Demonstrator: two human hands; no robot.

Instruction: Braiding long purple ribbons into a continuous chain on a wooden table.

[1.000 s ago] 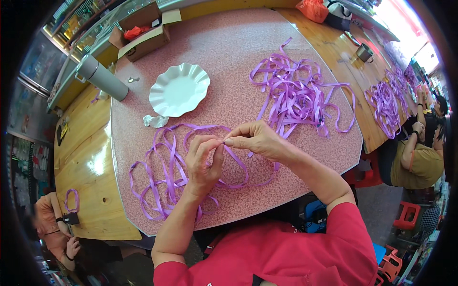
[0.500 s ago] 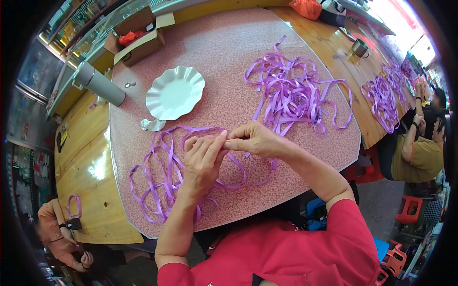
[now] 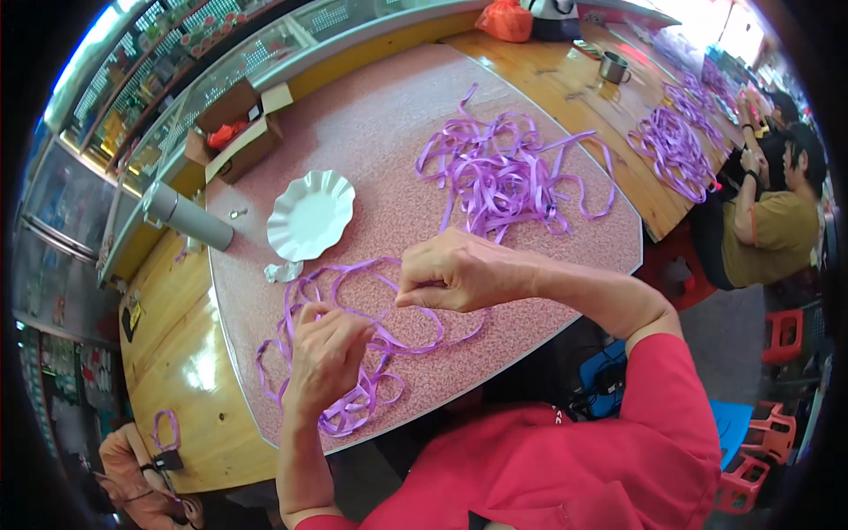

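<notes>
My left hand [image 3: 327, 358] is raised over the near part of the pink speckled table, fingers curled closed on a purple ribbon. Purple ribbon loops [image 3: 349, 411] hang and lie beneath it. A short way up and to the right is my right hand [image 3: 455, 272], pinched closed with its knuckles upward. A thin stretch of ribbon shows in the gap between the two hands; the exact spot each set of fingertips grips is hidden. Beyond my right hand lies a tangled heap of the same purple ribbon [image 3: 499, 172].
A white scalloped plate [image 3: 311, 215] sits at the left, with crumpled paper [image 3: 283, 271] beside it. Further left are a grey flask [image 3: 187, 216] and an open cardboard box [image 3: 243, 146]. More ribbon [image 3: 670, 152] and a metal mug [image 3: 613, 67] rest on the right wooden table, where people sit.
My hands, together half a second ago, have drawn apart. The left moved down and toward me, while the right stayed higher. My view has also shifted a little.
</notes>
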